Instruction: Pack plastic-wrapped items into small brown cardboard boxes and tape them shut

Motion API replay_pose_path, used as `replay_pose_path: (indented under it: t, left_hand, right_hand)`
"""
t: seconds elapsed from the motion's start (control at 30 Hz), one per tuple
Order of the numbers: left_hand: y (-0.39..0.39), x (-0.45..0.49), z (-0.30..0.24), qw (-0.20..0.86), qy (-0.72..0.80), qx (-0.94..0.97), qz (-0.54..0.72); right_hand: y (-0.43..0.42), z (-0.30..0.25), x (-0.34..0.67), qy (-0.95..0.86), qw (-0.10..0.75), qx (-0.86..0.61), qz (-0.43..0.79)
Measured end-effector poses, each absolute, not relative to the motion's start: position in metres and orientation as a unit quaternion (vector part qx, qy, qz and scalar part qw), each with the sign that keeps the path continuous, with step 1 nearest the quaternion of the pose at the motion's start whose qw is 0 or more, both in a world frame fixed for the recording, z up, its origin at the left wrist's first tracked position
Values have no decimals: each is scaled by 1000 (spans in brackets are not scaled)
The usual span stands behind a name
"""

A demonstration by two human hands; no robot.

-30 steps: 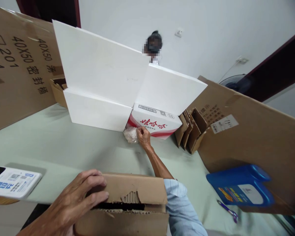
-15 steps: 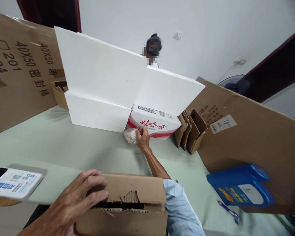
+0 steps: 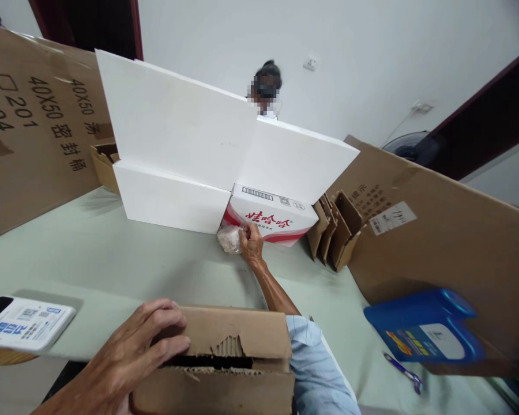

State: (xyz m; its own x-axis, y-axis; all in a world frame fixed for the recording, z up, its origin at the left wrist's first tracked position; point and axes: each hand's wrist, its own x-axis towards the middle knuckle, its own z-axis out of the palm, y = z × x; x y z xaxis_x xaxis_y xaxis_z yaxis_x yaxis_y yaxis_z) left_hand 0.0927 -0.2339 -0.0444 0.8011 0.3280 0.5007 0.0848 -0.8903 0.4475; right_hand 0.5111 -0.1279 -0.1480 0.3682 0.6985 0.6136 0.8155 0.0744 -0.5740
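Note:
A brown cardboard box [image 3: 237, 328] with a torn slit in its top stands close to me at the table's front. My left hand [image 3: 142, 340] is closed over its left end, fingertips near the slit. Farther out, my right hand [image 3: 251, 242] pinches the edge of a clear, crumpled plastic bag [image 3: 230, 238]; what is inside the bag I cannot make out. Bag and hand are right in front of a white and red carton [image 3: 272, 213] with red lettering.
White boards [image 3: 177, 115] stand behind the carton. Folded cardboard pieces [image 3: 337, 230] are right of it. A blue jug [image 3: 424, 328] and a purple pen-like tool [image 3: 403, 372] lie at right, a white device [image 3: 30, 323] at left. Large cardboard sheets flank the table [image 3: 112, 259]. A person sits beyond.
Both hands, the bag and the box stay in place. Only a very slight shift of the camera view shows.

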Motion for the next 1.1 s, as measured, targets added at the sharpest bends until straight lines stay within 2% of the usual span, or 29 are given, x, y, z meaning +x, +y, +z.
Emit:
replay_pose_path:
  t: [0.57,1.1]
  left_hand:
    - [-239,98,-45,207,137,911,330]
    - [-238,96,-48,200,125,920,313]
  right_hand:
    - [-123,-156,513,-585,426,-684,-94]
    - [-132,-143,509,-605,298,-737,-56]
